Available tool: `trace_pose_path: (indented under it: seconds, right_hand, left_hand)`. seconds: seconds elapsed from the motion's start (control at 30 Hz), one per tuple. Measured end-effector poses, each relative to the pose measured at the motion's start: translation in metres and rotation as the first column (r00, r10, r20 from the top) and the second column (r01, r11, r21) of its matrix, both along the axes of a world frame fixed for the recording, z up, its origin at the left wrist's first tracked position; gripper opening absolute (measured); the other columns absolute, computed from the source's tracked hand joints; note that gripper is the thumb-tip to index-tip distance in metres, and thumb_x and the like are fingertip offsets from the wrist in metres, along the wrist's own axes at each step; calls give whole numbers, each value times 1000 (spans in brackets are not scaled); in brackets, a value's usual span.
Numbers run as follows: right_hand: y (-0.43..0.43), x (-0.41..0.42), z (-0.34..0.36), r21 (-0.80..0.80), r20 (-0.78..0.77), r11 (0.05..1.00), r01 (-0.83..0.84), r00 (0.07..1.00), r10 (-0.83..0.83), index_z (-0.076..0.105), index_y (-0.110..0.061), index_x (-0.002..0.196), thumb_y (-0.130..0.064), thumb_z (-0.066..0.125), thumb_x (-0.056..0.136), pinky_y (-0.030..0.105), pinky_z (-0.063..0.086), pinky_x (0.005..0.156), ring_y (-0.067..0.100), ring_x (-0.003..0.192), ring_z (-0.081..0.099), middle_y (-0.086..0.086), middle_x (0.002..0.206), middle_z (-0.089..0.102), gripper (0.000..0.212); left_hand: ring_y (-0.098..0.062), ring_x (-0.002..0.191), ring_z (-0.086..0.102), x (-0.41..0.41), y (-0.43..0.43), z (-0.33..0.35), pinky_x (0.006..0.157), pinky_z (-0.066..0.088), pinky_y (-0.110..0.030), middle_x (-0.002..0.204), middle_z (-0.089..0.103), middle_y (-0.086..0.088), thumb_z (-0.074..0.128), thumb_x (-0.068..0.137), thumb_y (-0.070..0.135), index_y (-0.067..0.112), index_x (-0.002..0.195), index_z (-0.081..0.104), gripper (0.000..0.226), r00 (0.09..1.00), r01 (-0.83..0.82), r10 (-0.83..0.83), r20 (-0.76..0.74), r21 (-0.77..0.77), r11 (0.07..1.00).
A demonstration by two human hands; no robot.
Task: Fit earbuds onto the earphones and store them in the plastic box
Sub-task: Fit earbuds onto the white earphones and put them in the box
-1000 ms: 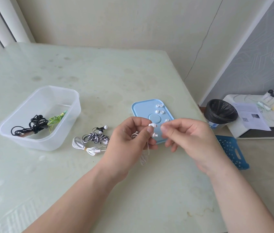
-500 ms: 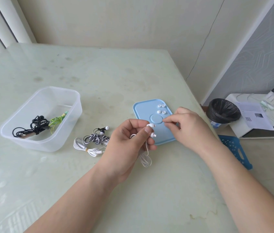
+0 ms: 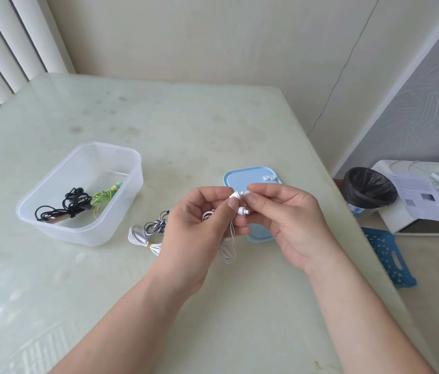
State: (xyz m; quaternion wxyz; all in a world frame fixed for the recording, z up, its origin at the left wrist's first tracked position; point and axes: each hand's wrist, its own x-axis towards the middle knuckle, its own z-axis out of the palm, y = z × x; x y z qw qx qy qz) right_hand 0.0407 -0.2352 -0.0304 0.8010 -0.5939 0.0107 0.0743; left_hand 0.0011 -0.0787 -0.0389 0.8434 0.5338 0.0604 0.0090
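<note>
My left hand (image 3: 199, 228) grips white earphones (image 3: 240, 211) above the table, their cord hanging in a loop below. My right hand (image 3: 288, 220) pinches a small white earbud tip (image 3: 246, 193) against the upper earphone head. Behind the hands lies a blue lid (image 3: 242, 179) with two loose white earbuds (image 3: 269, 177) on it. The clear plastic box (image 3: 129, 184) stands to the left, holding coiled black and green earphones (image 3: 78, 201). Between box and hands lie a white bundle (image 3: 143, 237) and a black-and-white striped bundle (image 3: 157, 225).
The table's right edge drops to the floor, where a black-lined bin (image 3: 369, 188), a blue stool (image 3: 385, 255) and a white unit with papers (image 3: 420, 201) stand. A wall runs behind the table; blinds (image 3: 2, 49) hang at far left.
My right hand reached to the blue lid, picked up an earbud tip and came back to the earphone in my left hand. Fewer earbuds show on the lid.
</note>
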Motion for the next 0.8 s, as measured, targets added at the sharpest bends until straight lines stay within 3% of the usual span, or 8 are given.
trace_pose_path:
  seconds: [0.17,0.37,0.57,0.8]
  right_hand:
    - [-1,3,-8,59,-39,998,-28,999,30,75,-5,88,-6,78,71,40,50,68,28,69,70,19,88,77,18]
    - [-2,4,-8,69,-32,995,-66,997,68,73,-5,82,-4,75,71,25,48,53,19,62,66,13,79,76,11]
    - [-2,2,-5,60,-1,993,-98,995,98,74,-8,77,-3,74,72,24,47,54,16,58,62,11,77,75,7]
    - [-3,3,-8,34,16,993,-111,994,111,78,-14,75,-7,76,73,27,50,58,27,65,59,14,77,73,7]
  left_hand:
    - [-22,64,72,3,1,0,71,63,-39,78,75,-12,70,96,5,4,103,70,7,1000,6,-7,4,57,998]
    - [-20,66,71,2,1,-2,71,64,-38,79,75,-12,73,94,6,1,103,71,10,1000,12,-16,27,140,990]
    - [-20,65,71,3,2,-3,72,65,-42,78,75,-10,73,94,5,2,103,71,10,1000,4,-8,20,171,985]
    - [-22,64,70,4,2,-4,71,65,-42,78,74,-12,74,94,5,3,99,72,6,999,7,-14,31,214,977]
